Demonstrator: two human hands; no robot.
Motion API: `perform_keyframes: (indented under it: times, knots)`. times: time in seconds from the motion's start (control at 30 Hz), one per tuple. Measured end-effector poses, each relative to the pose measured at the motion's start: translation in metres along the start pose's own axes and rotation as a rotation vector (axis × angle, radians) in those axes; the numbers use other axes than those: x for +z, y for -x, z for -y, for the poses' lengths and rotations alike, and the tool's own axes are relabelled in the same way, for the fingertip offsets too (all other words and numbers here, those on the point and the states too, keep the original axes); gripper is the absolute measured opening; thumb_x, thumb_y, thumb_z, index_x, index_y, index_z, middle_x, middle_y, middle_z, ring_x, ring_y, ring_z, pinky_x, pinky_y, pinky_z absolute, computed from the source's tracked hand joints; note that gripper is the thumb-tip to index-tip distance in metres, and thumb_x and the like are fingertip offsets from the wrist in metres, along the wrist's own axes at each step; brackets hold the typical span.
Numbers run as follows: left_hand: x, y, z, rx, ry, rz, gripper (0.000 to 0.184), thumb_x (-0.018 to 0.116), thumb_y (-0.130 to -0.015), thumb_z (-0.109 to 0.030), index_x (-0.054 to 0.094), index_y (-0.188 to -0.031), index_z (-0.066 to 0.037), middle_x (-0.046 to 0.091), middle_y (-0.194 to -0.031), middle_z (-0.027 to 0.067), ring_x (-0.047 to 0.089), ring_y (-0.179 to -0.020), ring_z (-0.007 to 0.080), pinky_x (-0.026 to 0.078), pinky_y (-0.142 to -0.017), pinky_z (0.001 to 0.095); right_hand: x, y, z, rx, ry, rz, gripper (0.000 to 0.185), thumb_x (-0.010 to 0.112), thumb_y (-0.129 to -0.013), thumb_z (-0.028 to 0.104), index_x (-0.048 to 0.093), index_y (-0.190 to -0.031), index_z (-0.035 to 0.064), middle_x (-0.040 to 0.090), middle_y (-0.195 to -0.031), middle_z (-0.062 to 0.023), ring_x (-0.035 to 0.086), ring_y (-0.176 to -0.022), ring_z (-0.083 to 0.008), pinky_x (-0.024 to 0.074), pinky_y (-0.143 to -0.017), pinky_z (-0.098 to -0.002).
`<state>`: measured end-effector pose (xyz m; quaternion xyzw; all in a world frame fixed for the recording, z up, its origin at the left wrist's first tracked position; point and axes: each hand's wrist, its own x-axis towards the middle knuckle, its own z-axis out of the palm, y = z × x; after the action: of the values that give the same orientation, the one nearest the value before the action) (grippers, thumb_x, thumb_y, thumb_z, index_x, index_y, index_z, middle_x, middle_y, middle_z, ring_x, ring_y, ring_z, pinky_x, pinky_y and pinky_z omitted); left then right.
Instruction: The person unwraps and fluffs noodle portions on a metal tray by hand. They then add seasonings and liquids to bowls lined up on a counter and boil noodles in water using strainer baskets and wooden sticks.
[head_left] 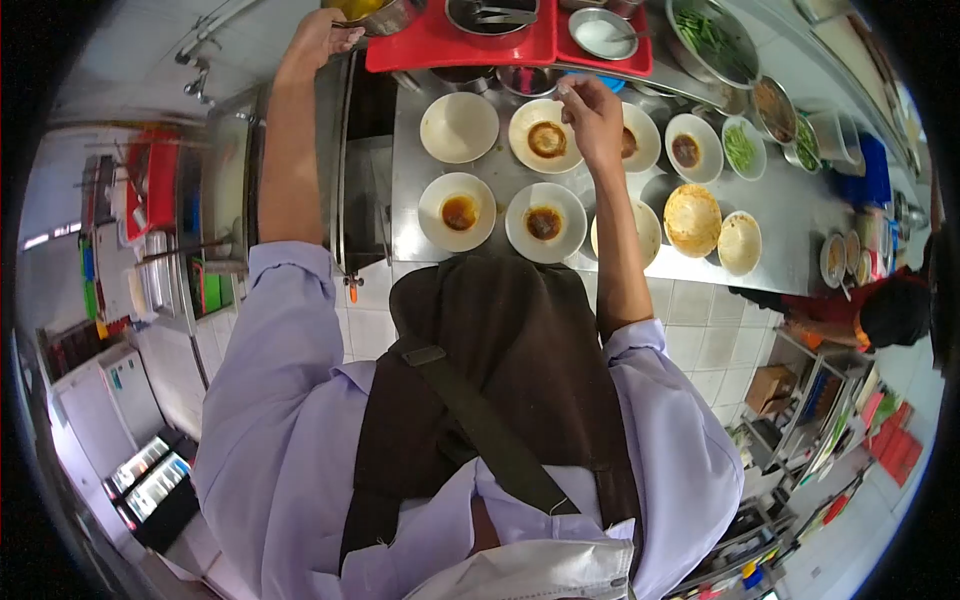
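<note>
At the top left, my left hand (328,38) is at the side of a metal bowl (392,20) with yellow contents, and its fingers appear to grip the rim. My right hand (592,108) hangs over the counter with fingertips pinched together; anything between them is too small to make out. Below it are a white bowl with brown sauce (520,132) and another sauced bowl (645,142), partly covered by the hand. Nearer me stand two bowls with dark sauce, a left one (436,222) and a middle one (572,232). A plain bowl (460,108) sits at the back left.
Red trays (420,52) along the back hold a dark pot (490,38) with utensils and a metal bowl (600,35). Green vegetables fill a large bowl (712,45) and a small one (740,148). A stained yellowish bowl (692,220) stands right. Another person (875,315) is far right.
</note>
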<state>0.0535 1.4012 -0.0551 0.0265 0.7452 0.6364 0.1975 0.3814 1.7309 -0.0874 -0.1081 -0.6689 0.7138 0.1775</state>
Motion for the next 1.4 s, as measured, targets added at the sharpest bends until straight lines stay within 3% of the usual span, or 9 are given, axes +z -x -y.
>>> perform_keyframes:
  times: [0.13,0.2,0.37,0.5,0.83,1.13,1.27,1.3,1.4]
  knots:
    - [0.016,0.117,-0.024,-0.154,-0.055,-0.035,0.02,0.049,-0.084,-0.014,0.053,-0.092,0.004,0.06,-0.072,0.012,0.057,-0.058,0.018,0.045,-0.048,0.0297,0.052,-0.016,0.01,-0.104,-0.123,0.142,0.012,0.063,-0.086,0.012,0.061,-0.091,0.0017,0.058,-0.07,-0.0007,0.049,-0.058,-0.0067,0.0404,-0.054,-0.0216]
    - [0.011,0.147,-0.012,-0.221,-0.003,-0.021,0.033,0.048,-0.079,-0.01,0.051,-0.1,0.016,0.062,-0.074,0.0246,0.061,-0.054,0.0237,0.049,-0.044,0.0304,0.083,-0.02,0.014,-0.088,-0.076,0.185,0.024,0.066,-0.085,0.019,0.059,-0.098,0.0002,0.058,-0.071,-0.0008,0.049,-0.062,-0.0084,0.0404,-0.056,-0.0243]
    - [0.033,0.221,0.033,-0.252,-0.092,-0.064,0.027,0.051,-0.077,-0.009,0.058,-0.095,0.011,0.062,-0.067,0.0213,0.061,-0.049,0.0226,0.05,-0.04,0.0292,0.15,-0.021,0.002,-0.16,0.196,0.306,0.039,0.07,-0.08,0.022,0.06,-0.108,-0.0028,0.06,-0.069,-0.0117,0.057,-0.061,-0.0202,0.046,-0.061,-0.0319]
    - [0.057,0.245,0.086,-0.238,-0.02,-0.111,0.025,0.049,-0.08,-0.009,0.059,-0.098,0.006,0.062,-0.066,0.0163,0.062,-0.049,0.02,0.05,-0.039,0.0261,0.164,-0.019,-0.035,-0.281,0.417,0.323,0.026,0.067,-0.079,0.02,0.066,-0.097,0.0007,0.063,-0.078,-0.0217,0.063,-0.074,-0.0377,0.0491,-0.067,-0.0425]
    - [0.112,0.243,0.119,-0.193,0.13,-0.245,0.03,0.037,-0.083,0.001,0.048,-0.11,0.005,0.061,-0.066,0.0165,0.061,-0.048,0.0208,0.051,-0.04,0.0299,0.122,-0.021,-0.057,-0.63,0.777,0.368,0.011,0.057,-0.084,0.011,0.06,-0.077,0.0024,0.062,-0.074,-0.0187,0.061,-0.064,-0.038,0.0497,-0.056,-0.0455]
    - [0.124,0.214,0.135,-0.196,0.076,-0.3,0.027,0.037,-0.083,0.0,0.052,-0.104,0.008,0.06,-0.061,0.0212,0.063,-0.047,0.0252,0.051,-0.038,0.0323,0.1,-0.041,-0.052,-0.296,0.7,0.338,0.01,0.059,-0.08,0.008,0.065,-0.083,-0.0008,0.062,-0.077,-0.0246,0.061,-0.075,-0.0425,0.048,-0.068,-0.0495]
    - [0.119,0.205,0.146,-0.217,0.146,-0.325,0.025,0.039,-0.081,-0.002,0.055,-0.097,0.008,0.062,-0.061,0.0206,0.063,-0.046,0.0255,0.052,-0.038,0.0322,0.082,-0.056,-0.037,-0.27,0.579,0.336,0.01,0.061,-0.08,0.006,0.065,-0.084,-0.0013,0.061,-0.069,-0.0223,0.063,-0.064,-0.0369,0.0494,-0.06,-0.0416]
    - [0.118,0.202,0.144,-0.209,0.151,-0.318,0.025,0.039,-0.081,-0.002,0.055,-0.097,0.008,0.062,-0.061,0.0206,0.063,-0.046,0.0255,0.052,-0.038,0.0322,0.077,-0.058,-0.031,-0.269,0.624,0.342,0.011,0.062,-0.085,0.008,0.066,-0.084,-0.0018,0.062,-0.062,-0.0113,0.06,-0.052,-0.013,0.0473,-0.05,-0.0299]
    - [0.114,0.208,0.142,-0.216,0.118,-0.331,0.024,0.039,-0.082,-0.002,0.055,-0.096,0.009,0.062,-0.061,0.0199,0.063,-0.046,0.0253,0.052,-0.038,0.0319,0.065,-0.058,-0.013,-0.119,0.477,0.346,0.009,0.061,-0.085,0.005,0.066,-0.088,-0.0022,0.062,-0.063,-0.0112,0.06,-0.052,-0.0133,0.0479,-0.051,-0.0291]
